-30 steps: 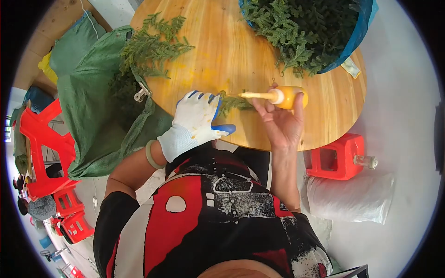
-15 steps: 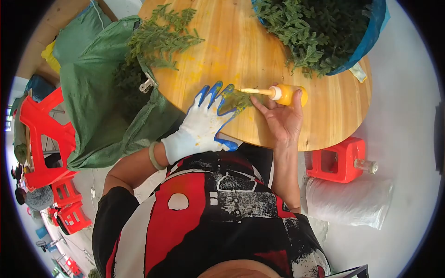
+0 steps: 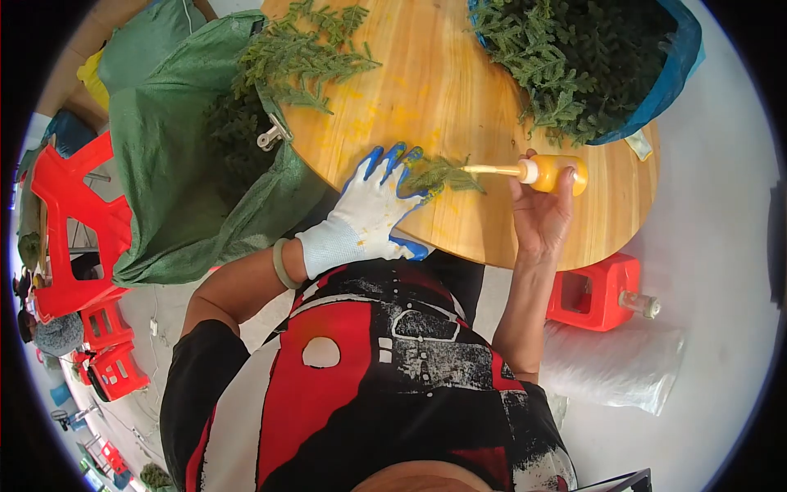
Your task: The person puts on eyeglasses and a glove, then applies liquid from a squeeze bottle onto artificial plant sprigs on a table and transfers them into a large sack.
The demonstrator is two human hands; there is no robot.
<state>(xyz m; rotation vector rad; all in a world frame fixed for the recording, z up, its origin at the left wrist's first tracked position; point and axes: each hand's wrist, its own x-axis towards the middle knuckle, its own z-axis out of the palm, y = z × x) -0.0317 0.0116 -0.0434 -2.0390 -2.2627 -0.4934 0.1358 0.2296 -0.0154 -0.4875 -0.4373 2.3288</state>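
Note:
My left hand [image 3: 369,205], in a white glove with blue fingertips, lies spread on the wooden table [image 3: 410,74]. Its fingertips touch the left end of a small green sprig [image 3: 447,174] marked with yellow. Bare, my right hand [image 3: 543,209] is wrapped round a yellow bottle [image 3: 557,174] with a long pale nozzle. The bottle lies sideways in the fingers, and its nozzle tip points left at the sprig's right part. Whether the tip touches the sprig, I cannot tell.
Larger green branches [image 3: 307,57] lie at the table's upper left. A blue bag [image 3: 689,57] of greenery stands upper right. A green sack [image 3: 164,156] with a metal clip [image 3: 273,133] hangs by the left edge. Red stools [image 3: 594,291] stand right and left.
My right hand has drawn the bottle to the right, away from my left hand. The gloved fingers have spread from their bent pose. The whole view has shifted slightly.

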